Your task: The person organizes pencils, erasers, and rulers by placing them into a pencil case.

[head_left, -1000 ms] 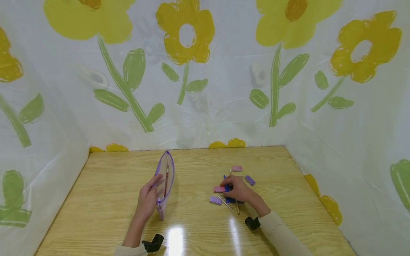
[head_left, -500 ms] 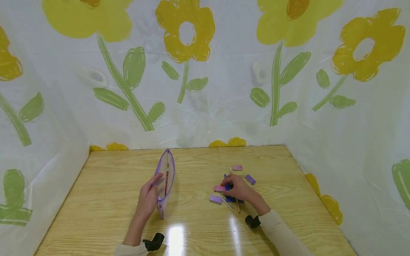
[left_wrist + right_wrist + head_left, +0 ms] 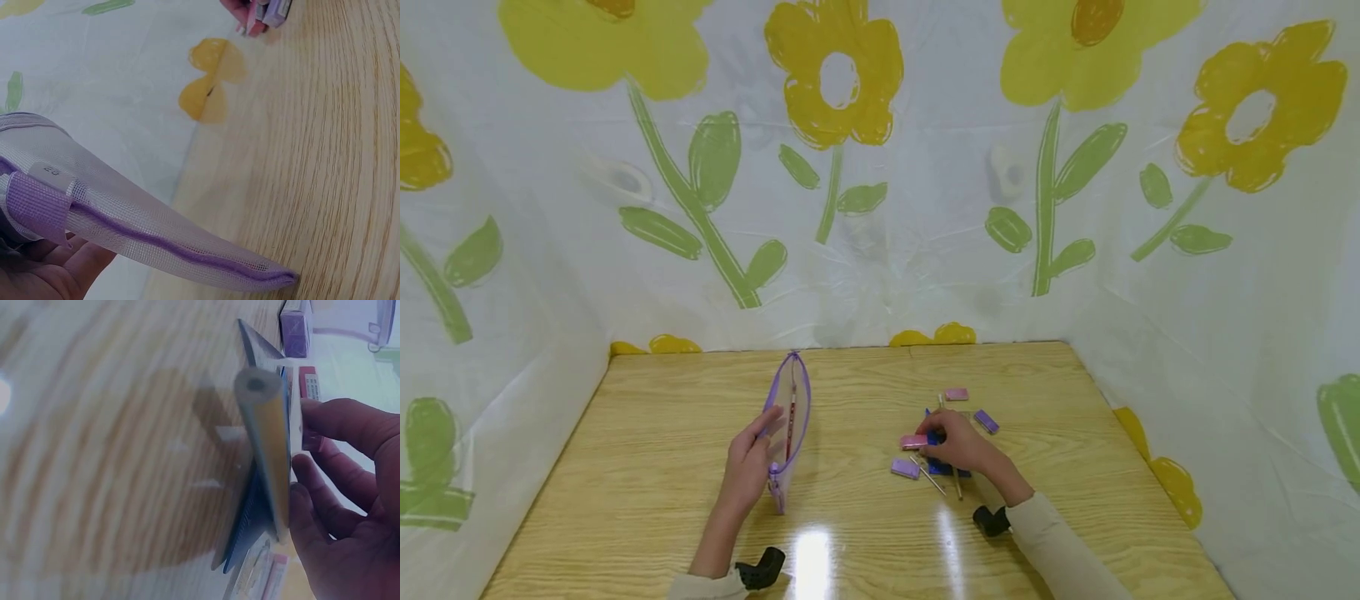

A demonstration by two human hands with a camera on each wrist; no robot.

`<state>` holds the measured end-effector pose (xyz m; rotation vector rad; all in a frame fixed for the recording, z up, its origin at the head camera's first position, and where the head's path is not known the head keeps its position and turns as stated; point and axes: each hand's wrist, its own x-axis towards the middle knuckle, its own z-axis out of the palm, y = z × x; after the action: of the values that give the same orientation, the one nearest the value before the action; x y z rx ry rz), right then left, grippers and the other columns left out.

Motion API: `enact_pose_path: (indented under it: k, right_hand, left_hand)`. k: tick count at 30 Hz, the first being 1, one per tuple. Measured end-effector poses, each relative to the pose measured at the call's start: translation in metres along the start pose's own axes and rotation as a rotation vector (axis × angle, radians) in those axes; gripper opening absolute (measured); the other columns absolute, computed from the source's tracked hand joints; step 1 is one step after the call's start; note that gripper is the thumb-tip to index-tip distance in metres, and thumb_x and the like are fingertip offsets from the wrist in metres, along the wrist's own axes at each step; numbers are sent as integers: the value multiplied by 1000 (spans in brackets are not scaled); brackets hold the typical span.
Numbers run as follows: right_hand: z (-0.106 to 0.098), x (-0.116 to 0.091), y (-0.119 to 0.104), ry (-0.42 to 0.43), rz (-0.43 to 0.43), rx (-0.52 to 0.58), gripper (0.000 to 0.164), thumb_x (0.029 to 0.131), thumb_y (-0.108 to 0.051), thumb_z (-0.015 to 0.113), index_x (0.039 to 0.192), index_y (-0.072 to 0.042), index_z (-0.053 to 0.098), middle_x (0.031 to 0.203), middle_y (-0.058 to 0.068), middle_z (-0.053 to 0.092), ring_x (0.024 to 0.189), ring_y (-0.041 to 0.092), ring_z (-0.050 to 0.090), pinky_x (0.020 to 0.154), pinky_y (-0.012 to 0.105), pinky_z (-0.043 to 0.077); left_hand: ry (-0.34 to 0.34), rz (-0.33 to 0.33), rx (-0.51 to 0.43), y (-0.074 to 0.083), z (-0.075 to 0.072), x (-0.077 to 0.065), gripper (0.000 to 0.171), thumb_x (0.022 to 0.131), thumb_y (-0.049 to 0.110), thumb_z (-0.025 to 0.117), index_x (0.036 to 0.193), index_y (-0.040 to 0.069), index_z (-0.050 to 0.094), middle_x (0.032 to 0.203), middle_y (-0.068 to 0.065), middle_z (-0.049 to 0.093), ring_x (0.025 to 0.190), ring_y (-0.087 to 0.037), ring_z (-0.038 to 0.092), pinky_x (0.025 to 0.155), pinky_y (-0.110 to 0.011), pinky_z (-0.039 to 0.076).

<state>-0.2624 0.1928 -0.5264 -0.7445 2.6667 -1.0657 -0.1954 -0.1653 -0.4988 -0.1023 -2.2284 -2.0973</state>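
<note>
On the left, my left hand (image 3: 747, 467) holds a mesh pencil case (image 3: 780, 483) with purple trim upright on the table. Its mouth gapes, and a red-patterned pencil (image 3: 791, 421) shows inside. My right hand (image 3: 961, 442) pinches a pink eraser (image 3: 913, 442) between thumb and fingers. Under that hand lie a blue flat piece (image 3: 937, 469) and a long pencil (image 3: 957, 486); the pencil's blunt end (image 3: 259, 384) shows close up in the right wrist view. Much of the blue piece is hidden. Beside them rest a light purple eraser (image 3: 905, 469) and a thin metallic stick-like piece (image 3: 934, 481).
Farther back on the wooden table (image 3: 662, 450) lie another pink eraser (image 3: 956, 394) and a darker purple eraser (image 3: 986, 422). A white flower-printed cloth (image 3: 925, 250) walls off the table's back and sides. A black device (image 3: 762, 569) sits at the left wrist.
</note>
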Motion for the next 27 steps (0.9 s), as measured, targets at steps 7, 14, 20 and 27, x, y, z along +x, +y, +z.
enact_pose_path:
  k: [7, 14, 20, 27]
  right_hand:
    - [4, 0, 4, 16, 15, 62, 21, 92, -15, 75, 112, -9, 72, 104, 0, 67, 92, 13, 62, 77, 26, 57]
    - [5, 0, 5, 47, -6, 142, 21, 96, -14, 70, 116, -5, 68, 104, 4, 68, 90, 14, 64, 74, 24, 59]
    - [8, 1, 2, 74, 2, 183, 23, 99, -14, 66, 120, -7, 66, 111, 6, 68, 99, 21, 66, 80, 24, 59]
    - [15, 2, 0, 96, -34, 222, 22, 98, -9, 65, 120, -4, 66, 116, 14, 68, 102, 29, 68, 82, 25, 60]
  left_hand:
    - [14, 23, 17, -1, 1, -1, 49, 102, -8, 22, 148, -16, 37, 153, -33, 40, 140, -49, 41, 110, -49, 46]
    - [3, -1, 3, -1, 0, 0, 49, 103, -7, 22, 149, -15, 37, 155, -31, 38, 142, -45, 40, 112, -49, 45]
    - [-1, -1, -1, -1, 1, 1, 50, 102, -8, 21, 149, -15, 36, 155, -31, 38, 143, -45, 40, 112, -49, 45]
    - [4, -10, -10, -2, 0, 2, 50, 102, -8, 21, 149, -15, 37, 155, -31, 39, 142, -45, 41, 112, -49, 45]
